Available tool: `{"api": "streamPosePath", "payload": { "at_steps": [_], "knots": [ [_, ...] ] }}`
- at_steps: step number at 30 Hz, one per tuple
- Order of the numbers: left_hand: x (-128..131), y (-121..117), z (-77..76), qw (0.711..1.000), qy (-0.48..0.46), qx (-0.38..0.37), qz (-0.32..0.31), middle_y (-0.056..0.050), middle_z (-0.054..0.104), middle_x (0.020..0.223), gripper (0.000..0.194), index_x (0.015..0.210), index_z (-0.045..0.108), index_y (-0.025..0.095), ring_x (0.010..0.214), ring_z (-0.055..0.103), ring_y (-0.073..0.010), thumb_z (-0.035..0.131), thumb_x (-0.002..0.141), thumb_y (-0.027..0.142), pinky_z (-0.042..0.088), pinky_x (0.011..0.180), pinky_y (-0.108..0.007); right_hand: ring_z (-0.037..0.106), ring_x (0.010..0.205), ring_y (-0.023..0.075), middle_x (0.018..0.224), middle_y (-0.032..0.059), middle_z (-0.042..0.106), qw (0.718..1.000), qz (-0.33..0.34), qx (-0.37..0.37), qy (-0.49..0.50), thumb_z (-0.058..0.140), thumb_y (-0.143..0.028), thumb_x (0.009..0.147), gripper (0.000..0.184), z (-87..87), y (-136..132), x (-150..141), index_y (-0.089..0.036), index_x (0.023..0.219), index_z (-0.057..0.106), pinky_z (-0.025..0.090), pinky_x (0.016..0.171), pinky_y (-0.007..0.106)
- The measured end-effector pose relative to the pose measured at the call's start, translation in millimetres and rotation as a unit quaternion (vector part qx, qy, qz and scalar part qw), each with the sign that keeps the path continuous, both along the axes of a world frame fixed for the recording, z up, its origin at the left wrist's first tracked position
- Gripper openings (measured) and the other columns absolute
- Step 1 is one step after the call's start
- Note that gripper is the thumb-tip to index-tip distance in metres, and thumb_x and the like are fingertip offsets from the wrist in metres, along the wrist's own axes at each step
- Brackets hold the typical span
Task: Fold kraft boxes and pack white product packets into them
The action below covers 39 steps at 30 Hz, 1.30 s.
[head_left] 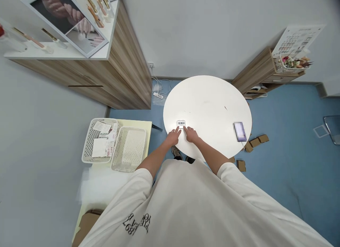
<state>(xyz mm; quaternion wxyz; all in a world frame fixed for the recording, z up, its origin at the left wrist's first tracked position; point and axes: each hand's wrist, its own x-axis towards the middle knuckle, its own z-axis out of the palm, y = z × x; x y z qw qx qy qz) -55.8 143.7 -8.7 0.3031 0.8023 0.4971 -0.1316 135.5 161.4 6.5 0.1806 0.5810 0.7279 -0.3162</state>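
A small flat white packet (pixel 181 122) with a row of dark marks lies near the left front edge of the round white table (pixel 204 94). My left hand (pixel 173 136) is at its near left corner, fingers stretched forward with the tips at the edge. On the other side, my right hand (pixel 191 134) reaches in with extended fingers, its fingertips by the near right corner. Both hands rest low over the tabletop, and neither is visibly wrapped round the packet. Whether anything lies under the fingertips is too small to tell.
A phone-like device (pixel 239 131) with a cable lies at the table's right. To the left stand a white basket (pixel 86 147) of printed packets and another white basket (pixel 145 140). A wooden cabinet (pixel 130 62) rises behind them. Small cardboard boxes (pixel 255 142) lie on the floor.
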Motion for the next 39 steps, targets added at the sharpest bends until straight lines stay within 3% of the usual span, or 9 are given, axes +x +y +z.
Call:
{"api": "streamPosePath", "payload": {
  "at_steps": [5,8,11,16,24,30,34,39],
  "knots": [
    [-4,-6,2.8,0.999,0.006,-0.007,-0.041,-0.008,-0.007,0.173,0.077,0.163,0.021,0.024,0.152,0.027,-0.0397,0.048,0.091,0.014,0.049,0.103,-0.047,0.029,0.151,0.0324,0.167,0.0147,0.024,0.999,-0.023,-0.031,0.024,0.054,-0.012,0.090,0.095,9.5,-6,9,-0.025,0.166,0.000,0.037,0.113,0.042],
    [-3,-12,6.3,1.000,0.010,-0.002,-0.022,-0.009,-0.007,0.173,0.076,0.163,0.020,0.025,0.147,0.038,-0.0370,0.048,0.093,0.017,0.051,0.099,-0.044,0.039,0.145,0.0318,0.166,0.0147,0.028,0.997,-0.047,-0.049,0.033,0.054,-0.017,0.090,0.095,14.7,-15,13,-0.024,0.166,-0.002,0.041,0.110,0.040],
    [0,-20,9.2,1.000,0.014,0.017,0.007,-0.011,-0.002,0.173,0.074,0.162,0.021,0.024,0.139,0.047,-0.0342,0.048,0.093,0.019,0.050,0.100,-0.043,0.045,0.141,0.0317,0.165,0.0147,0.031,0.997,-0.056,-0.052,0.029,0.052,-0.021,0.092,0.089,18.4,-28,19,-0.021,0.167,0.003,0.043,0.108,0.039],
    [12,-46,14.5,0.997,0.004,0.060,0.038,-0.015,0.009,0.172,0.075,0.162,0.021,0.020,0.143,0.044,-0.0337,0.048,0.092,0.019,0.045,0.107,-0.044,0.039,0.144,0.0324,0.165,0.0148,0.029,0.999,-0.041,-0.002,0.012,0.045,-0.022,0.095,0.076,19.5,-59,37,-0.015,0.165,0.017,0.038,0.114,0.042],
    [48,-129,31.5,0.992,-0.009,0.083,0.098,-0.016,0.017,0.170,0.070,0.161,0.025,0.017,0.147,0.038,-0.0361,0.044,0.093,0.019,0.040,0.112,-0.049,0.039,0.143,0.0315,0.163,0.0151,0.033,0.997,0.008,0.074,0.036,0.041,-0.024,0.098,0.065,30.0,-127,69,-0.016,0.161,0.030,0.038,0.112,0.043],
    [62,-201,36.6,0.983,-0.034,0.079,0.159,-0.015,0.016,0.171,0.068,0.162,0.020,0.021,0.151,0.031,-0.0361,0.040,0.097,0.025,0.041,0.111,-0.050,0.040,0.142,0.0306,0.162,0.0146,0.036,0.992,0.058,0.093,0.059,0.042,-0.024,0.099,0.062,38.9,-179,72,-0.017,0.160,0.034,0.039,0.111,0.043],
    [50,-243,44.1,0.977,-0.026,0.081,0.198,-0.014,0.015,0.171,0.066,0.162,0.022,0.021,0.150,0.033,-0.0358,0.040,0.099,0.027,0.041,0.112,-0.048,0.042,0.141,0.0300,0.160,0.0138,0.039,0.988,0.096,0.095,0.076,0.044,-0.023,0.098,0.061,39.7,-202,55,-0.018,0.158,0.038,0.041,0.110,0.040],
    [14,-288,50.6,0.964,-0.003,0.088,0.250,-0.013,0.018,0.170,0.064,0.162,0.026,0.021,0.148,0.037,-0.0353,0.040,0.099,0.027,0.040,0.113,-0.048,0.042,0.142,0.0295,0.160,0.0140,0.038,0.977,0.158,0.099,0.104,0.045,-0.023,0.098,0.061,42.5,-221,16,-0.016,0.158,0.038,0.039,0.113,0.039]
  ]
}}
